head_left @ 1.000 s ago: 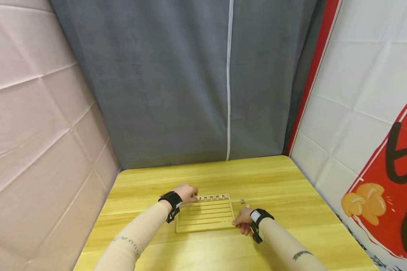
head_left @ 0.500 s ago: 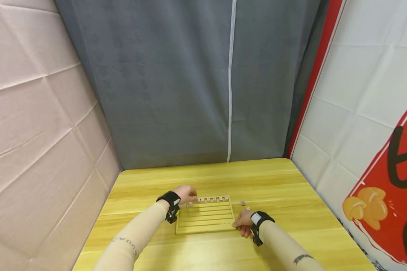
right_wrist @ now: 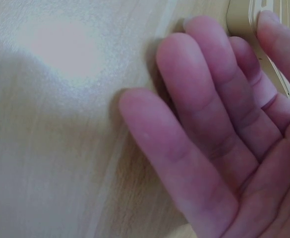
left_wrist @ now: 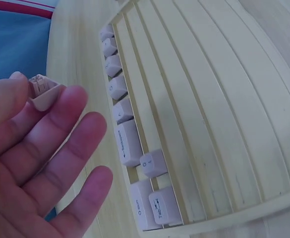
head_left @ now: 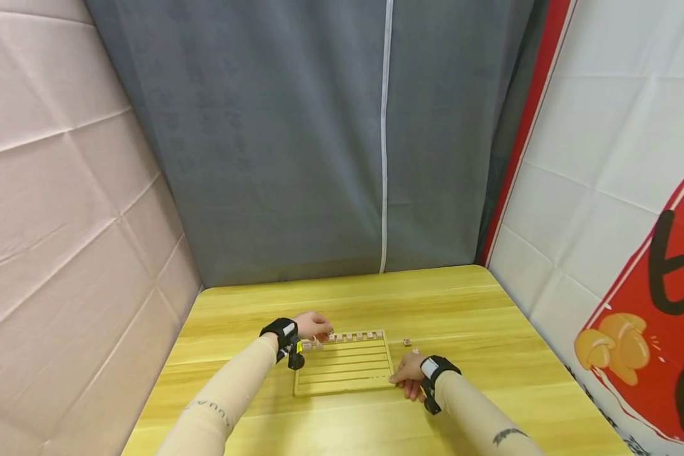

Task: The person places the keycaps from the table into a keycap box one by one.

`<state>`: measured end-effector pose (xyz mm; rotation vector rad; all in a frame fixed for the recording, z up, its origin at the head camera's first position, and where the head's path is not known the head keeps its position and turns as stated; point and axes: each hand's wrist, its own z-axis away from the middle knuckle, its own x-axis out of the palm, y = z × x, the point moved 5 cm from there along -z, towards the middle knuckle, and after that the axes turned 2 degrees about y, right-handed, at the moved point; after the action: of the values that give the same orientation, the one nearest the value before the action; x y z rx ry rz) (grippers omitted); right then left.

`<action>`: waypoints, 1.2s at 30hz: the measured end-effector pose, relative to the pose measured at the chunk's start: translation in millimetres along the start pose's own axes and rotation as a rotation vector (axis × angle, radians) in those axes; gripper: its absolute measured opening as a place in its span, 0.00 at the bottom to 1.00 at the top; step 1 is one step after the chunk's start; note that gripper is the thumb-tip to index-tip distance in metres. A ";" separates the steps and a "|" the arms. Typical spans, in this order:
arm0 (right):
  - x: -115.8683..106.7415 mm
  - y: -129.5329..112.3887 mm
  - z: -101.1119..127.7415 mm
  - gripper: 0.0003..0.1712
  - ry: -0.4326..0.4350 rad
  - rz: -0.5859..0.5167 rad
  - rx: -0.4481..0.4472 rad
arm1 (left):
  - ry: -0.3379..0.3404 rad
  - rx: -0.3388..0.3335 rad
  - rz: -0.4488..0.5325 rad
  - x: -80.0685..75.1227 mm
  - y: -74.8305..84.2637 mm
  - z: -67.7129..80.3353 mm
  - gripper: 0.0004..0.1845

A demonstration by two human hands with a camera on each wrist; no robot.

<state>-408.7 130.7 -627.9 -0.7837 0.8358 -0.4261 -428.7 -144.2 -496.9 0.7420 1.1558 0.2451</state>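
A pale yellow slotted tray [head_left: 348,367] lies on the table, with pinkish keycaps along its far slots. My left hand [head_left: 313,325] is over the tray's far left edge. Between thumb and index finger it pinches a small keycap [left_wrist: 44,91], hollow underside showing; the other fingers are spread. In the left wrist view, a Backspace keycap [left_wrist: 127,143] stands in the row, with a Tab keycap [left_wrist: 165,207] and a small keycap [left_wrist: 153,163] one slot nearer. My right hand [head_left: 411,372] grips the tray's near right corner, thumb on the rim and index finger against its side.
Right of the tray, a loose keycap [head_left: 407,342] lies on the wooden table [head_left: 467,316], and another keycap [head_left: 415,351] is just beyond my right hand. A grey curtain [head_left: 296,158] hangs behind the table, with cloth walls at both sides.
My left hand has shifted slightly left and its wrist has turned, uncovering more keycaps at the tray's far left. The right hand keeps its place at the corner.
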 end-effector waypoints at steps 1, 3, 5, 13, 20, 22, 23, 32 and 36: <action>-0.1 -0.2 0.0 0.20 0.002 0.002 0.001 | 0.003 -0.009 0.010 -0.1 0.1 -0.5 0.17; -0.7 -0.7 0.2 0.20 0.005 0.008 -0.002 | 0.010 -0.026 0.041 0.2 0.2 -1.4 0.17; -0.8 -0.9 0.4 0.20 0.006 0.007 -0.003 | 0.012 -0.027 0.053 0.9 0.2 -2.0 0.17; -1.4 -0.5 -0.5 0.20 0.005 -0.009 0.001 | -0.016 0.005 0.049 3.9 0.3 -1.7 0.17; -0.5 -1.2 -0.7 0.20 0.004 -0.009 0.011 | 0.067 0.062 0.004 4.5 -5.8 -7.4 0.14; -0.4 -1.6 -0.1 0.20 0.006 -0.005 0.013 | 0.126 0.090 -0.008 3.7 -8.5 -9.8 0.12; -0.6 -2.5 0.4 0.20 0.009 0.001 0.014 | 0.158 0.109 -0.025 3.3 -10.0 -11.3 0.11; -1.3 -8.8 5.9 0.19 0.024 0.012 0.020 | 0.281 0.204 -0.195 5.2 -2.7 -15.1 0.12; -0.3 -7.2 5.8 0.19 0.021 0.011 0.023 | 0.304 0.244 -0.294 8.0 0.8 -14.3 0.10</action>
<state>-404.5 128.8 -619.8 -0.7545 0.8532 -0.4345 -438.0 -133.5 -505.2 0.7529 1.5859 -0.0341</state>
